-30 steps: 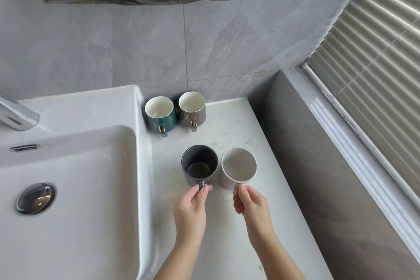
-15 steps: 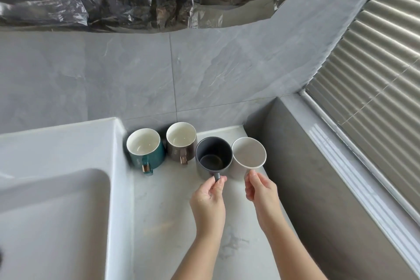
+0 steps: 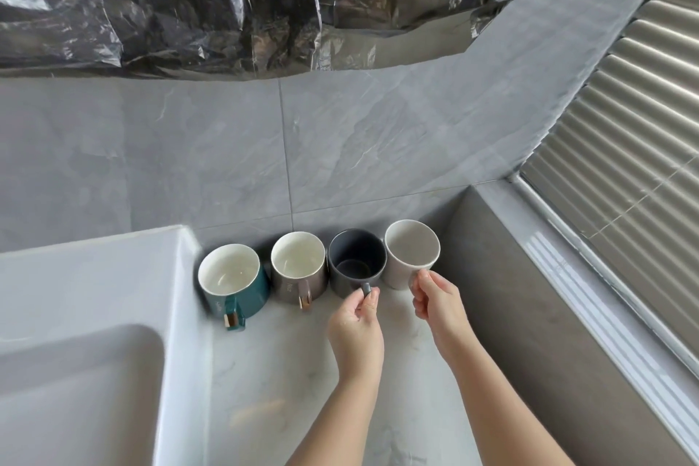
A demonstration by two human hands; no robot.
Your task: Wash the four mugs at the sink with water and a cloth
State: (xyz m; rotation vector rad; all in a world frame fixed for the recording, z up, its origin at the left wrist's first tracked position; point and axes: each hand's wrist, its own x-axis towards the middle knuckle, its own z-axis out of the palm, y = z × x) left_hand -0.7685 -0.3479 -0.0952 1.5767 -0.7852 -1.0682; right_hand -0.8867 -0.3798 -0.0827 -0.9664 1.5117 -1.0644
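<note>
A left hand (image 3: 355, 329) pinched the grey mug's (image 3: 355, 257) handle and a right hand (image 3: 435, 301) gripped the white mug (image 3: 410, 252), seemingly lining them beside the teal mug (image 3: 230, 276) and brown mug (image 3: 299, 263) along the wall by the sink (image 3: 94, 265).

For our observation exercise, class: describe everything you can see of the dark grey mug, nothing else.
The dark grey mug is matt, ceramic-looking, dark inside and out, apparently empty. It stands upright on the pale counter, third from the sink in a row of four, tight between the brown mug and the white mug. Its handle faces the person, pinched by the left hand.
</note>
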